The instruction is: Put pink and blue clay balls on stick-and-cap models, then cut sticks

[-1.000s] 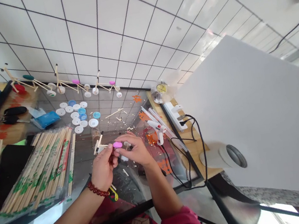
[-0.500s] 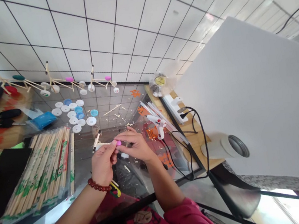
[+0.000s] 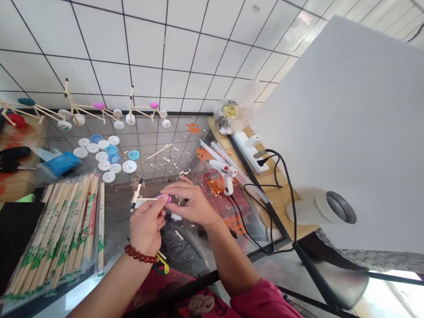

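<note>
My left hand [image 3: 148,224] is closed around a small model frame of chopstick pieces [image 3: 137,194] with black tips on its crossbar. A small pink clay piece [image 3: 169,198] sits at the near end of that frame, by my left thumb. My right hand [image 3: 193,204] has its thumb and fingertips closed on the pink piece from the right; its other fingers are curved above. Part of the frame is hidden by my left fingers. Below my left wrist is a yellow-handled tool [image 3: 164,265], mostly covered.
Along the wall stand stick tricycle models with pink seats [image 3: 99,106]. White and blue bottle caps [image 3: 114,157] lie in front of them. Packed chopsticks [image 3: 58,235] lie left. To the right are a hot glue gun [image 3: 224,175], clear glue sticks [image 3: 245,183], a power strip [image 3: 248,148] and cables.
The stick frame and pink piece have turned slightly in my fingers, and more of the stick now shows beside my left thumb. The view has shifted a little.
</note>
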`<state>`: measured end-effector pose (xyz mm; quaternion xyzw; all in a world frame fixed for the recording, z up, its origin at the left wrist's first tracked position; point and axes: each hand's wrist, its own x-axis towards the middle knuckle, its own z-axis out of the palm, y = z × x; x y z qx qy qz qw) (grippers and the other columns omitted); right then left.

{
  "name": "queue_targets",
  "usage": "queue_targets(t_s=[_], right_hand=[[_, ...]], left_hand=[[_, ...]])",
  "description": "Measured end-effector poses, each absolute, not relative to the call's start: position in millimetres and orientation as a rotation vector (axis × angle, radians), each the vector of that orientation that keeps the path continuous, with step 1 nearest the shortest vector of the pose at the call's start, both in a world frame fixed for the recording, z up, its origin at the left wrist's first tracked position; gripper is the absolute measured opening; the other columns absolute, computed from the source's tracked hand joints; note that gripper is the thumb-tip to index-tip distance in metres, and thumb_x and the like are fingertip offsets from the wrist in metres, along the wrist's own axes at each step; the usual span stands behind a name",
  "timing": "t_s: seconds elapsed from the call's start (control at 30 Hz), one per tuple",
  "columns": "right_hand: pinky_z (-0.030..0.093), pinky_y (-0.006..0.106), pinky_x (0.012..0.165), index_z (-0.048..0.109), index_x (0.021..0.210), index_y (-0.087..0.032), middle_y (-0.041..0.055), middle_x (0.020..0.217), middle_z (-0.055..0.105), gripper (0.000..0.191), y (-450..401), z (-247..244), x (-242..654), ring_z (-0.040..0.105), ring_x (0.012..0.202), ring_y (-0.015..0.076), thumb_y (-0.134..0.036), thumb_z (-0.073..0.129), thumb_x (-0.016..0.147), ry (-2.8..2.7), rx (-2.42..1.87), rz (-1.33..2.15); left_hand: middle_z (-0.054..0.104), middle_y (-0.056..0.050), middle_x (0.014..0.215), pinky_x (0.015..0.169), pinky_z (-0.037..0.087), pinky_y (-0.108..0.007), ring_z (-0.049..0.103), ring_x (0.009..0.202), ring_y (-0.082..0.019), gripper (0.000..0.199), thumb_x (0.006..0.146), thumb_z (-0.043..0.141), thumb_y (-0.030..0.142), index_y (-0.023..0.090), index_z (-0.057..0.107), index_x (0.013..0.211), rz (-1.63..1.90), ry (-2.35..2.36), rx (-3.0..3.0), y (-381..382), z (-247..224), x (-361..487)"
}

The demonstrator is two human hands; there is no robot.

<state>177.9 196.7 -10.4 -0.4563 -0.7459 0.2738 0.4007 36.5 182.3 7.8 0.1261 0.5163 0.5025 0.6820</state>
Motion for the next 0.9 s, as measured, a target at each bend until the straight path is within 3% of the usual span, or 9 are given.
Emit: queue_targets(t_s=[0.23,0.33,0.47,0.73,0.83,0.9], right_hand=[[0.03,0.041,0.117,0.075,0.101,-0.026,0.0022,0.106,0.08,0.017,199.1,-12.5,176.3,0.074,0.101,0.0173,-0.023,0.071,0.084,-1.863,-1.129,0.71],[0.032,0.042,0.116,0.075,0.103,-0.026,0.0032,0.108,0.08,0.019,199.5,-12.8,176.8,0.074,0.102,0.0186,-0.029,0.074,0.084,-1.835,-1.14,0.733],[0.031,0.046,0.117,0.07,0.12,-0.027,0.0053,0.115,0.079,0.044,200.0,-12.9,180.8,0.073,0.105,0.0219,-0.036,0.083,0.078,-1.834,-1.178,0.78],[0.037,0.044,0.114,0.073,0.11,-0.027,0.0063,0.116,0.077,0.036,202.1,-10.0,186.1,0.072,0.11,0.0216,-0.038,0.083,0.078,-1.817,-1.122,0.779],[0.033,0.046,0.117,0.073,0.11,-0.027,0.0061,0.116,0.077,0.039,200.2,-9.3,178.7,0.072,0.109,0.0221,-0.038,0.085,0.075,-1.814,-1.151,0.736],[0.029,0.047,0.118,0.073,0.104,-0.026,0.0054,0.112,0.078,0.03,198.7,-9.9,173.0,0.073,0.106,0.0219,-0.037,0.083,0.077,-1.801,-1.182,0.693]], left_hand=[[0.052,0.006,0.046,0.037,0.018,-0.016,0.033,0.037,-0.001,0.046,0.041,0.097,0.039,0.013,0.062,0.054,1.118,1.158,0.317,181.8,7.0,34.7],[0.06,0.002,0.055,0.038,0.022,-0.016,0.038,0.04,-0.003,0.045,0.052,0.093,0.047,0.012,0.073,0.073,1.126,1.117,0.374,173.2,4.7,27.5],[0.068,-0.001,0.064,0.041,0.026,-0.017,0.043,0.044,-0.005,0.047,0.066,0.087,0.045,0.016,0.076,0.101,1.159,1.169,0.478,147.1,-2.4,2.0],[0.07,0.0,0.071,0.049,0.036,-0.022,0.048,0.054,-0.009,0.028,0.074,0.083,0.032,0.025,0.08,0.101,1.422,1.345,0.776,133.4,-10.1,-50.9],[0.071,-0.001,0.073,0.049,0.037,-0.025,0.048,0.054,-0.01,0.026,0.078,0.081,0.033,0.026,0.08,0.102,1.518,1.416,0.918,147.3,-13.7,-55.9],[0.071,-0.001,0.074,0.05,0.039,-0.026,0.051,0.056,-0.011,0.025,0.08,0.079,0.033,0.025,0.079,0.103,1.554,1.451,0.961,155.3,-17.3,-57.4]])
